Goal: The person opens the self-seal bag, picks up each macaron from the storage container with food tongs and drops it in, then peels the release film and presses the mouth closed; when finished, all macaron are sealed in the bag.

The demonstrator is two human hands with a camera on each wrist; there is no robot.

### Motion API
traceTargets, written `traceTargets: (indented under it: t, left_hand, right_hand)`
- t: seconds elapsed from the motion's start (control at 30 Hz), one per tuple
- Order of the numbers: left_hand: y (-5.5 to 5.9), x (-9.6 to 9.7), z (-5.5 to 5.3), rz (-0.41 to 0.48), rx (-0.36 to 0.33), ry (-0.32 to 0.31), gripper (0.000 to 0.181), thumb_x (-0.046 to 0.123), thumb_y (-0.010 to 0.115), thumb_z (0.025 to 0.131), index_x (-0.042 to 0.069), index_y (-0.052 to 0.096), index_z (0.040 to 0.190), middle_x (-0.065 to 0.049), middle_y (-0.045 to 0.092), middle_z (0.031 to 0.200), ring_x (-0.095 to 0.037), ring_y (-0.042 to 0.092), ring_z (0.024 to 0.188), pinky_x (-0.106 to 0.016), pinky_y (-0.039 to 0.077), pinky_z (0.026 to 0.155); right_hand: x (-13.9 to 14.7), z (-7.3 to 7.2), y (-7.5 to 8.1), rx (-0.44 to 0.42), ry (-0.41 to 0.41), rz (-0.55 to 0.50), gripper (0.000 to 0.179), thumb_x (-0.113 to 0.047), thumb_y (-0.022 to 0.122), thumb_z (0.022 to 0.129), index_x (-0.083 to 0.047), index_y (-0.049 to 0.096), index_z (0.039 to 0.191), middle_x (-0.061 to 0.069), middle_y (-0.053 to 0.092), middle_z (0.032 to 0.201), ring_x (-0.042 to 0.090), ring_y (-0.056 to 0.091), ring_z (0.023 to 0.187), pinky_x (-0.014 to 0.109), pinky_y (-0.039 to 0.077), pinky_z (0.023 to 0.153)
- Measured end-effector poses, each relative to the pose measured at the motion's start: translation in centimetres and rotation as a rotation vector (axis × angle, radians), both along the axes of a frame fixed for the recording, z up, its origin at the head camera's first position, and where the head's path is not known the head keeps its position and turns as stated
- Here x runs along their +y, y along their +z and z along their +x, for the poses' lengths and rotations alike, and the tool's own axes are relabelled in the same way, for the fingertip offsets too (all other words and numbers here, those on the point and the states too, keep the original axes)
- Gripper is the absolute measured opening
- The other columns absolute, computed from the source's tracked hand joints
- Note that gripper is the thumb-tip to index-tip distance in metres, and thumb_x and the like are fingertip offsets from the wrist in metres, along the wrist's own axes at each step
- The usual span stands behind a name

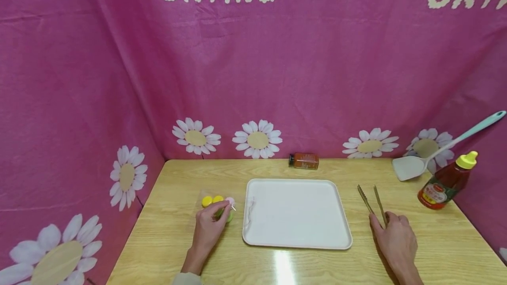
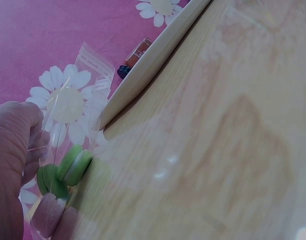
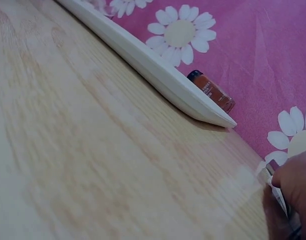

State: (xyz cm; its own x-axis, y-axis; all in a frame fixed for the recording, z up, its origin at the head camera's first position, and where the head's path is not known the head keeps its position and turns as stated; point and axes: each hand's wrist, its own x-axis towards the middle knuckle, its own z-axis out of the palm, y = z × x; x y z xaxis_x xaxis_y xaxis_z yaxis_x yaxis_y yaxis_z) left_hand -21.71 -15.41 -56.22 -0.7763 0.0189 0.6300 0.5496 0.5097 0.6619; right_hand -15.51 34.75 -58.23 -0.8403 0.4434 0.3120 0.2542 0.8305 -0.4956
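Note:
My left hand point(image 1: 210, 227) pinches a clear plastic bag point(image 2: 95, 67) at the left of the tray. Round macarons show through the film: yellow macarons point(image 1: 207, 201), a pink one point(image 1: 230, 200) and green macarons point(image 2: 76, 167), partly covered by the fingers. In the left wrist view the bag's printed edge stands up beside the hand. Right of the tray, my right hand point(image 1: 396, 243) grips metal tongs point(image 1: 365, 199) near their closed end. The tongs' arms are spread, tips pointing away, with nothing between them. Between the hands lies a white rectangular tray point(image 1: 295, 214), bare inside.
A small bottle with red-brown contents point(image 1: 306, 161) lies on its side behind the tray. On the far right stand a red sauce bottle with a yellow cap point(image 1: 439, 190) and a white spatula point(image 1: 409, 167) leaning on the curtain. Pink curtains point(image 1: 253, 65) border the wooden table point(image 1: 317, 263).

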Motion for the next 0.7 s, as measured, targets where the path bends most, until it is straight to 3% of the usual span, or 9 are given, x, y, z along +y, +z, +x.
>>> traceTargets:
  t: [0.3, 0.4, 0.5, 0.6, 0.7]
  left_hand:
    - [0.0, -0.4, 0.0, -0.018, -0.004, 0.015, 0.016, 0.004, 0.083, 0.088, 0.003, 0.082, 0.104, -0.007, 0.080, 0.104, -0.020, 0.077, 0.096, -0.017, 0.058, 0.084]
    - [0.1, -0.7, -0.1, -0.015, -0.002, 0.022, 0.016, 0.004, 0.083, 0.088, 0.003, 0.082, 0.104, -0.006, 0.080, 0.104, -0.019, 0.077, 0.095, -0.015, 0.057, 0.084]
    - [0.1, -0.8, -0.1, 0.001, 0.014, 0.017, 0.016, 0.002, 0.084, 0.087, 0.002, 0.082, 0.103, -0.007, 0.080, 0.103, -0.021, 0.077, 0.095, -0.013, 0.056, 0.084]
    - [-0.1, -0.6, -0.2, 0.003, 0.054, -0.008, 0.016, -0.001, 0.083, 0.086, 0.000, 0.081, 0.102, -0.010, 0.080, 0.102, -0.024, 0.078, 0.093, -0.014, 0.056, 0.084]
    - [-0.3, -0.3, -0.3, 0.003, 0.093, -0.021, 0.016, -0.003, 0.083, 0.085, -0.002, 0.081, 0.101, -0.012, 0.080, 0.101, -0.027, 0.078, 0.092, -0.016, 0.057, 0.084]
  right_hand:
    - [-0.7, -0.4, -0.1, 0.001, -0.002, 0.021, 0.056, -0.036, 0.069, 0.092, 0.015, 0.064, 0.115, 0.037, 0.057, 0.097, 0.052, 0.059, 0.073, 0.064, 0.048, 0.059]
    - [-1.3, -0.7, 0.0, 0.045, -0.009, 0.037, 0.059, -0.037, 0.070, 0.089, 0.015, 0.062, 0.115, 0.038, 0.055, 0.101, 0.056, 0.057, 0.084, 0.066, 0.045, 0.069]
    - [-2.4, -0.8, 0.5, 0.152, -0.007, 0.023, 0.060, -0.036, 0.071, 0.087, 0.014, 0.063, 0.120, 0.038, 0.055, 0.109, 0.057, 0.054, 0.098, 0.068, 0.041, 0.080]
    - [-4.5, -0.4, 1.5, 0.287, 0.070, -0.052, 0.052, -0.026, 0.073, 0.088, 0.011, 0.064, 0.124, 0.035, 0.058, 0.115, 0.054, 0.054, 0.104, 0.065, 0.041, 0.087]
    - [-8.0, 0.0, 2.4, 0.387, 0.242, -0.141, 0.040, -0.012, 0.076, 0.087, 0.008, 0.069, 0.121, 0.027, 0.066, 0.110, 0.042, 0.062, 0.096, 0.051, 0.050, 0.084]
